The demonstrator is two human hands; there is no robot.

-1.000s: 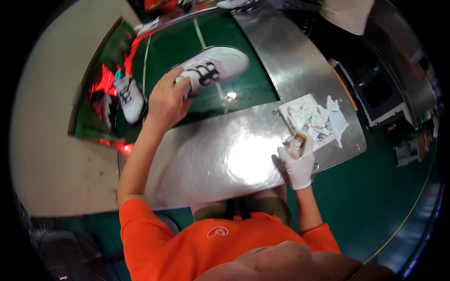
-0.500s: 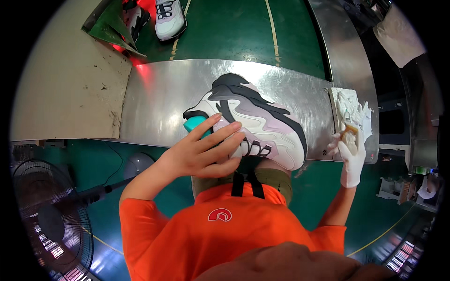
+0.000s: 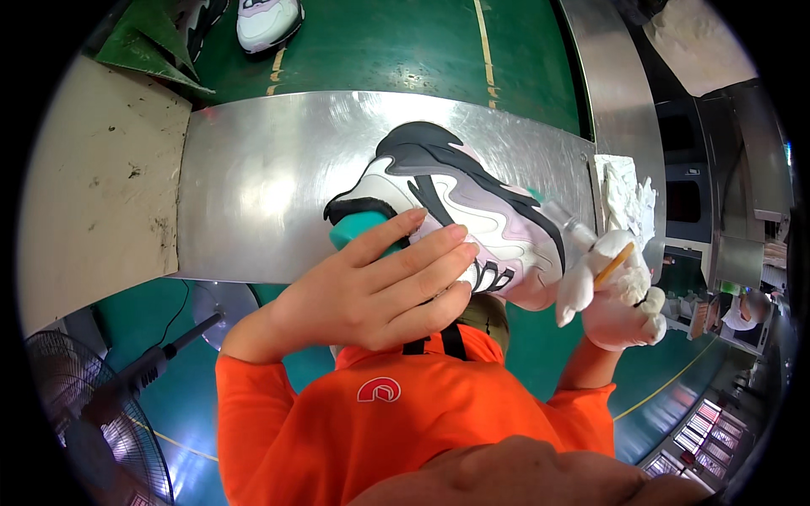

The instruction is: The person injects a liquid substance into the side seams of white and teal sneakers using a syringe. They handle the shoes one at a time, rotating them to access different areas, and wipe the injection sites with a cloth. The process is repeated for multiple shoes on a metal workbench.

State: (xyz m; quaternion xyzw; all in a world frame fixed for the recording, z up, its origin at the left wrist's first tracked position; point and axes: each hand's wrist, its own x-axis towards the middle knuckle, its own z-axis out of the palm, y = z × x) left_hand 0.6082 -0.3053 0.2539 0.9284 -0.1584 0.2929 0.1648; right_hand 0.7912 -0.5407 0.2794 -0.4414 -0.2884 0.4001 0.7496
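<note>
A white, lilac and black sneaker lies on its side on the metal bench, its dark sole facing away from me. A teal shoe last fills its opening. My bare left hand grips the shoe over the tongue and laces, fingers laid across its side. In a white glove, my right hand closes round a small brush-like tool with a tan handle and a pale, see-through tip. That tip is close to the toe; whether it touches, I cannot tell.
Behind the bench runs a green conveyor belt carrying another sneaker. A crumpled white cloth lies at the bench's right end. A cream panel borders the left side. A fan stands at lower left.
My right hand has moved left from the white cloth toward the toe, bringing the tool with it. My left hand stays on the sneaker. The sneakers on the belt have shifted left in view.
</note>
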